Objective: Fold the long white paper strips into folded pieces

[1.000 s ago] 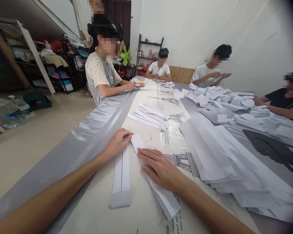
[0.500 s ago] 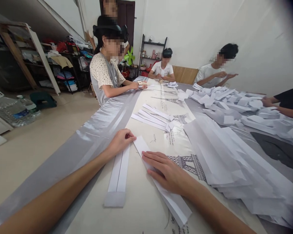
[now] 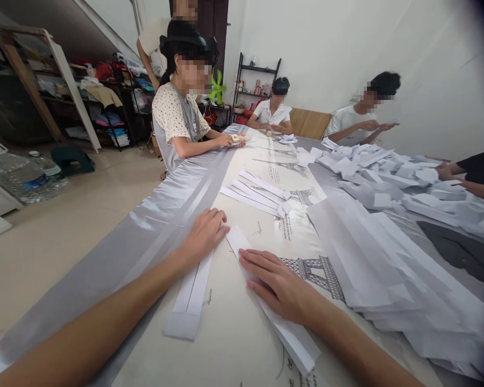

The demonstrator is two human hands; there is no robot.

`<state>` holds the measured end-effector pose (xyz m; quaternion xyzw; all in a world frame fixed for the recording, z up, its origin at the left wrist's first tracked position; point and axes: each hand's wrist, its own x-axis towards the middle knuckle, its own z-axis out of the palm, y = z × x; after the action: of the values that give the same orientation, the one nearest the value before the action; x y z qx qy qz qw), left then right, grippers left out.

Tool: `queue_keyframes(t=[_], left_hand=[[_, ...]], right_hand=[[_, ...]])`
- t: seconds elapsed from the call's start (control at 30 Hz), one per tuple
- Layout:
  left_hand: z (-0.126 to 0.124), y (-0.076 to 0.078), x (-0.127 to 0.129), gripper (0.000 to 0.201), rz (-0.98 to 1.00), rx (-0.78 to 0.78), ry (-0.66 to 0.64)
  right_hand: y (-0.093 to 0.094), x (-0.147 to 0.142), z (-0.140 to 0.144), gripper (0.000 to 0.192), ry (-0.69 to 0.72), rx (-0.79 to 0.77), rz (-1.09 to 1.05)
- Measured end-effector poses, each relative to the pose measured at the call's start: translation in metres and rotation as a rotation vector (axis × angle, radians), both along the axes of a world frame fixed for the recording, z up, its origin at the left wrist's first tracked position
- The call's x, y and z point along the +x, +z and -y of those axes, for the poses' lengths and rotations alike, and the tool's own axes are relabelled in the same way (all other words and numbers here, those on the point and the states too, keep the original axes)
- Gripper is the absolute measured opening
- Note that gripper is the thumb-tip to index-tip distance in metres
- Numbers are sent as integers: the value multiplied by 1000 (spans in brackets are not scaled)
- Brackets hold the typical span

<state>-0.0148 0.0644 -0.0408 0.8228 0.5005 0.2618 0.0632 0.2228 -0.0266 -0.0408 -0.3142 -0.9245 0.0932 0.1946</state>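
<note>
A long table (image 3: 242, 344) with a cream Eiffel-Tower print and grey plastic edging stood in a white-walled room with cluttered shelves (image 3: 105, 107). Two folded white paper strips lay before the person: the left hand (image 3: 205, 232) rested flat on one (image 3: 189, 293), the right hand (image 3: 277, 284) pressed flat on the other (image 3: 282, 328). Four seated co-workers faced heaped white paper (image 3: 387, 226).

On the table (image 3: 234, 344), the left hand (image 3: 204, 234) rests on the far end of a folded strip (image 3: 189, 293). At its three o'clock, the right hand (image 3: 278, 287) lies on a second strip (image 3: 292, 338). A paper heap (image 3: 371, 258) sits at two o'clock, loose strips (image 3: 258, 193) at twelve.
</note>
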Motion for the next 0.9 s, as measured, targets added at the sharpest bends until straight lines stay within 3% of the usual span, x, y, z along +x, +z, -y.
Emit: queue_keyframes(t=[0.1,0.2,0.33,0.47,0.63,0.9], left_hand=[[16,8,9,12,-253,114,-83],[33,11,18,18,-483,83,-139],[47,10,26,16,-609,101,-121],[50,7,27,23,-632,132,-130],[49,3,24,24,-476,156,-169],[55,3,32,56,-356,107,-143]], right_hand=[[-1,0,-1,45,5,0,-6],[0,1,0,44,-21,-5,-3],[2,1,1,42,-42,5,-1],[4,0,3,42,-50,27,25],[7,0,13,43,-62,80,55],[6,28,68,52,-102,3,109]])
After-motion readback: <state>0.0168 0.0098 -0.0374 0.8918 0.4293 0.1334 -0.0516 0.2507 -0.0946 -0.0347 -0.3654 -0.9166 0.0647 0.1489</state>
